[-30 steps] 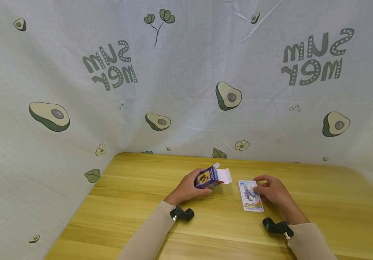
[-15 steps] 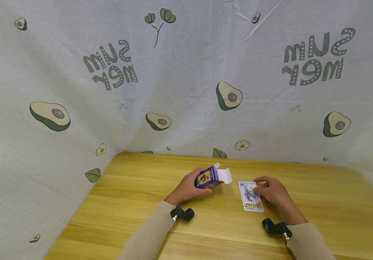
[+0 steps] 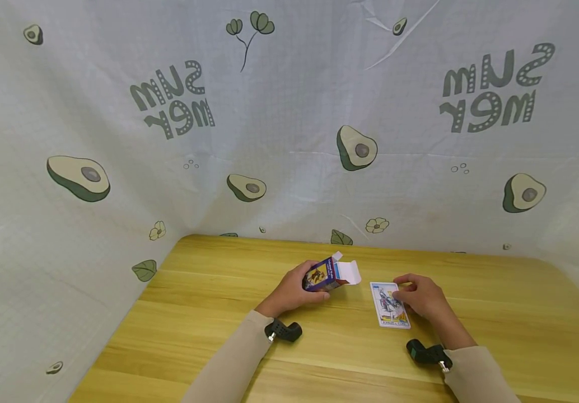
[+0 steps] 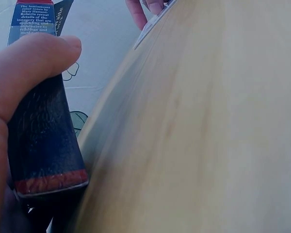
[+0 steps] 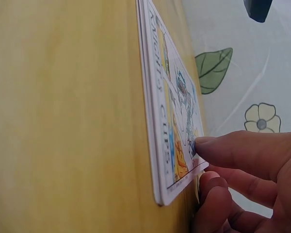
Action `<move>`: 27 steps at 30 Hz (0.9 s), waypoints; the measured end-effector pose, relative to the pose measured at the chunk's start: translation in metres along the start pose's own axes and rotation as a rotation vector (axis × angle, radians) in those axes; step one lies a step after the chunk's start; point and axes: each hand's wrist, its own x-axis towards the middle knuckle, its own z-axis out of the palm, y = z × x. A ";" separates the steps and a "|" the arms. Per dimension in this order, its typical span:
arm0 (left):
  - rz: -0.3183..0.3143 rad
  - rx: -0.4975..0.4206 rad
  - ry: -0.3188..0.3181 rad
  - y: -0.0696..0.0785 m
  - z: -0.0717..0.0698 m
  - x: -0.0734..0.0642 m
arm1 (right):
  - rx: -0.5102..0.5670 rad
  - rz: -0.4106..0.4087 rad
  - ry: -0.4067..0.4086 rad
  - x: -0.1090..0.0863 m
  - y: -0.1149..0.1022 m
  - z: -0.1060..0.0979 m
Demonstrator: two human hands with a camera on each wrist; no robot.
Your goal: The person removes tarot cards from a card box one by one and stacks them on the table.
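Note:
My left hand (image 3: 293,290) grips a dark blue and red tarot card box (image 3: 318,276), tilted over the table, its white end flap (image 3: 349,272) folded out to the right. In the left wrist view the thumb (image 4: 43,53) lies across the box's printed narrow side. Right of the box, a small stack of tarot cards (image 3: 389,305) shows a "Knight of Cups" face. My right hand (image 3: 424,295) pinches its right edge: the thumb (image 5: 208,145) presses the top face, and the other fingers (image 5: 216,194) curl at the edge, partly hidden by the cards.
A wooden table (image 3: 320,358) carries everything. Behind it and along the left hangs a pale curtain (image 3: 289,112) printed with avocados, leaves and lettering. Each wrist wears a black camera mount (image 3: 284,331).
Both hands keep their hold and place. The cards' far edge has come very slightly nearer, and the head view has shifted a little.

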 end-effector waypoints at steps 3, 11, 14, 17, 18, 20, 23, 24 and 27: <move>-0.003 -0.003 -0.001 0.000 0.000 0.000 | 0.000 0.005 0.001 0.000 0.000 0.001; -0.015 -0.005 -0.003 -0.001 0.000 0.000 | 0.000 0.002 0.001 0.000 0.000 0.001; -0.015 -0.003 -0.002 -0.001 0.000 0.000 | -0.001 0.007 -0.001 0.000 0.000 0.000; -0.014 -0.005 -0.004 0.000 0.001 0.000 | 0.001 0.014 -0.003 0.000 0.000 -0.001; -0.014 -0.006 -0.004 0.000 0.000 0.000 | 0.003 0.017 -0.004 0.000 -0.001 -0.001; -0.016 -0.008 -0.006 0.001 0.000 0.000 | 0.006 0.019 -0.007 0.000 -0.001 -0.001; -0.016 -0.006 -0.007 0.001 0.000 0.000 | 0.010 0.020 -0.009 0.000 -0.001 -0.002; -0.015 -0.004 -0.006 0.001 0.000 0.000 | 0.009 0.016 -0.010 0.000 -0.001 -0.002; -0.008 0.007 -0.006 0.000 0.000 0.000 | 0.015 0.005 -0.012 -0.001 -0.002 -0.002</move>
